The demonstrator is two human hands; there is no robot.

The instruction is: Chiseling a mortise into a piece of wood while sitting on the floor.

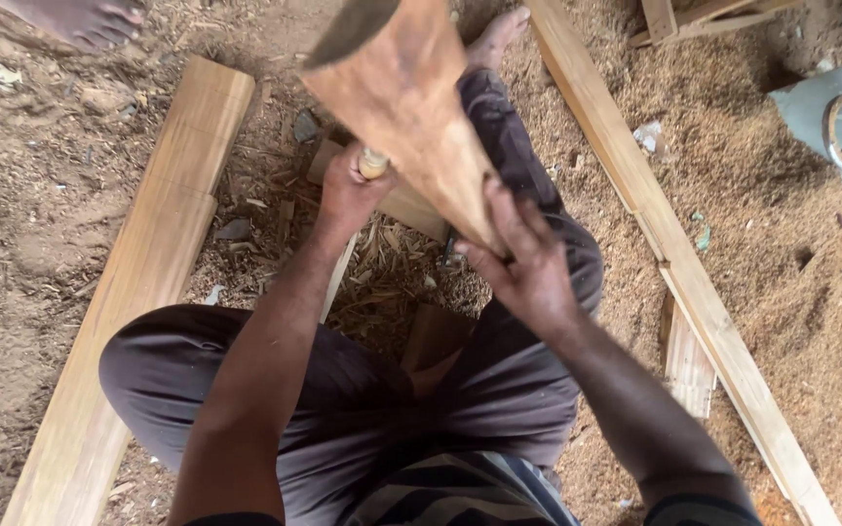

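Fingers of my right hand (523, 263) wrap closed around the narrow end of a wooden mallet (406, 97), raised in front of me with its broad head toward the camera. My left hand (348, 195) is closed in a fist around a chisel handle (372, 163), its pale butt end showing above the knuckles; the blade below is hidden. I judge the mallet to be solid, stiff and top-heavy, dry and rough enough not to slip, best gripped low on the taper where I hold it. Beneath lies a small wood block (411, 205) among shavings, between my crossed legs. Long planks (148, 273) flank me on sawdust-covered ground.
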